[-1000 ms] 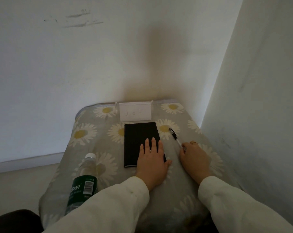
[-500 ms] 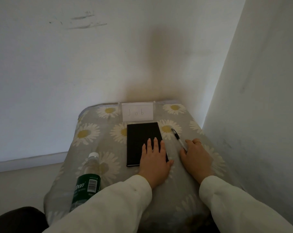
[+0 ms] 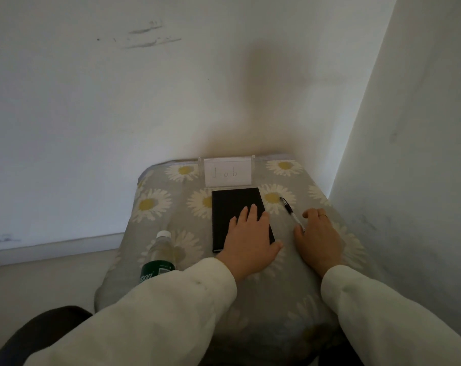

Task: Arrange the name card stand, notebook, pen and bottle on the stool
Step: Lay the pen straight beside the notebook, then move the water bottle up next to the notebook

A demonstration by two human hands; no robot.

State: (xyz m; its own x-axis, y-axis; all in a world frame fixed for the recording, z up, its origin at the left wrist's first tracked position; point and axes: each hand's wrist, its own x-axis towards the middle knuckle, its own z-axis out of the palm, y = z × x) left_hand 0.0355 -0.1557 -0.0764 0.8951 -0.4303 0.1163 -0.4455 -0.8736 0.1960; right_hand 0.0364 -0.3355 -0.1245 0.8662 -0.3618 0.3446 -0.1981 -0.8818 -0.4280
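Observation:
The stool (image 3: 316, 291) wears a grey cover printed with daisies. A clear name card stand (image 3: 227, 172) reading "Job" stands upright at its back edge. Just in front of the stand lies a black notebook (image 3: 233, 207), and my left hand (image 3: 250, 239) rests flat on its near right corner, fingers apart. To the right of the notebook a pen (image 3: 290, 210) lies diagonally on the cover. My right hand (image 3: 317, 236) is curled palm down over the pen's near end, thumb and forefinger on it. A clear bottle (image 3: 160, 253) with a white cap and green label stands at the stool's front left.
White walls (image 3: 144, 114) close the stool in behind and on the right, forming a corner. Pale floor (image 3: 39, 281) and a baseboard lie to the left. Something dark (image 3: 39, 331) sits at the lower left, partly behind my cream sleeve.
Only the view has shifted slightly. Both hands keep their places on the notebook and at the pen, and the objects have not moved on the stool.

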